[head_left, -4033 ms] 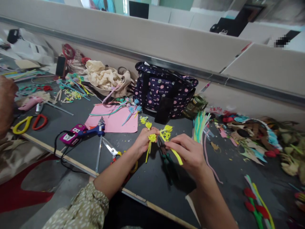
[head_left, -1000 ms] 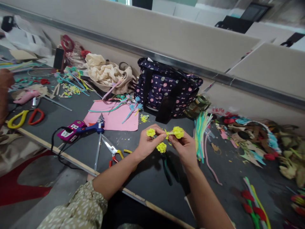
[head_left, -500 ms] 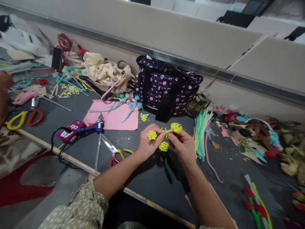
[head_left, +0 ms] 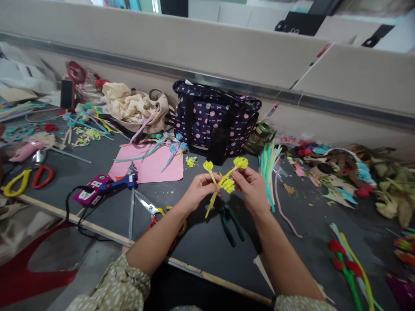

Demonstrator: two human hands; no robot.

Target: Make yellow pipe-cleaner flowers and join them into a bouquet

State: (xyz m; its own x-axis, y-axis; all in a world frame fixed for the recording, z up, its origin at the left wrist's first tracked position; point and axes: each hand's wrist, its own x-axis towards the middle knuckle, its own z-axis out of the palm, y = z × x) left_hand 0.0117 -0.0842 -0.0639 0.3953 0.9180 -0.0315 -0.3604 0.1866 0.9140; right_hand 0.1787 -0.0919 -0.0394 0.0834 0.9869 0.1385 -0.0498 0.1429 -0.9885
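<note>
Over the dark table, my left hand (head_left: pixel 198 193) pinches the yellow stem of a fuzzy pipe-cleaner flower (head_left: pixel 208 166); the stem end slants down below the thumb. My right hand (head_left: pixel 252 191) is closed on a second yellow pipe-cleaner flower (head_left: pixel 241 163), its stem reaching across to my left fingers. Between the hands hangs a third yellow flower head (head_left: pixel 228 185); which hand supports it I cannot tell. Just beneath lie green-handled pliers (head_left: pixel 234 226). Scissors (head_left: pixel 151 208) with red and yellow handles are partly hidden under my left forearm.
Left of me are a blue glue gun (head_left: pixel 118 185), a purple power box (head_left: pixel 93 190) and pink paper (head_left: pixel 147 166). A patterned bag (head_left: pixel 212 116) stands at the back. Pipe cleaners (head_left: pixel 269 170) lie to the right, with red flowers (head_left: pixel 345 257) nearer the corner.
The left flower has turned upright, showing its stem below my left hand. The lower flower head has risen between my hands, uncovering more of the pliers. The view has shifted slightly.
</note>
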